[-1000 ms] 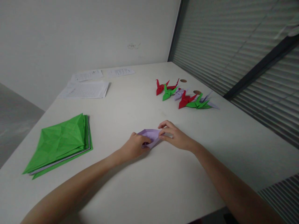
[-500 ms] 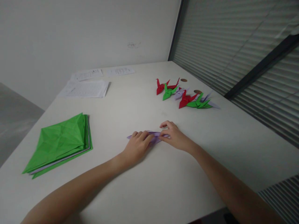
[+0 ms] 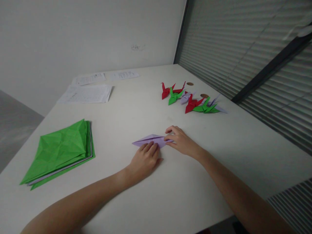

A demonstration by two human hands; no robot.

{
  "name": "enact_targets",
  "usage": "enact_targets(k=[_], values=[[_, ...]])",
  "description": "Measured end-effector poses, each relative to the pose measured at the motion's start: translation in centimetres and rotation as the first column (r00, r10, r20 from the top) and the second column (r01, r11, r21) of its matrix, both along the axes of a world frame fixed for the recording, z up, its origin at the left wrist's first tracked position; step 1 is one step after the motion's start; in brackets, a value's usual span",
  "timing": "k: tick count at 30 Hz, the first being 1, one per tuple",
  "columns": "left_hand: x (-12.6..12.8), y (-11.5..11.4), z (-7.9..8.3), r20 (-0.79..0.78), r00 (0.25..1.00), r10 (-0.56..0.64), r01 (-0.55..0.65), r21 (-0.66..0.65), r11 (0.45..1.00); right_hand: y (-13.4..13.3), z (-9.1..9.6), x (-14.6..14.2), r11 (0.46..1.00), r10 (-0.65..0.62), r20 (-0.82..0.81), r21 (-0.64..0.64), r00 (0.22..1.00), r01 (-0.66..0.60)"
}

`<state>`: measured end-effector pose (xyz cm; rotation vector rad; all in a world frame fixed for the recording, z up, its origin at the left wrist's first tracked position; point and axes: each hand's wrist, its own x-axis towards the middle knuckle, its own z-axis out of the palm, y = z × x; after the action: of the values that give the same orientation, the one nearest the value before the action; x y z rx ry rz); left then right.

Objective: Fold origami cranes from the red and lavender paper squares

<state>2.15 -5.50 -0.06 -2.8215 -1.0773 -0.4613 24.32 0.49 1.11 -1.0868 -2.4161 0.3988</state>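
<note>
A folded purple origami paper (image 3: pixel 143 141), long and pointed at its left end, lies flat on the white table in front of me. The fingertips of my left hand (image 3: pixel 145 159) rest on its near edge from above, with the thumb out to the side on the table. My right hand (image 3: pixel 181 142) pinches the right tip of the paper between thumb and finger. That tip is partly hidden by the fingers.
A stack of creased green and purple paper (image 3: pixel 60 146) lies at the left. Red, green and purple paper cranes (image 3: pixel 192 104) stand at the back right, near two brown round spots (image 3: pixel 204 96). Printed sheets (image 3: pixel 87 93) lie at the back left. Window blinds (image 3: pixel 219 48) border the right.
My left hand has slid toward me, off the middle of the purple paper, with its thumb now on the table. More of the paper shows. My right hand has barely moved.
</note>
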Motion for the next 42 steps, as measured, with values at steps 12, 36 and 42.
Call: enact_targets(k=[12,36,42], values=[[0.0,-0.1,-0.4,0.009,1.000,0.026,-0.027,0.027,0.999,0.9,-0.4,0.6,0.840,-0.259,-0.214,-0.531,0.942,0.111],[0.2,-0.7,-0.1,0.001,0.994,0.107,-0.107,-0.088,0.990,0.6,-0.5,0.4,0.952,-0.155,-0.072,-0.277,0.985,0.130],[-0.2,0.2,0.6,0.038,0.990,0.137,-0.132,-0.100,0.986,0.5,-0.6,0.3,0.998,-0.017,-0.013,-0.060,1.000,0.016]])
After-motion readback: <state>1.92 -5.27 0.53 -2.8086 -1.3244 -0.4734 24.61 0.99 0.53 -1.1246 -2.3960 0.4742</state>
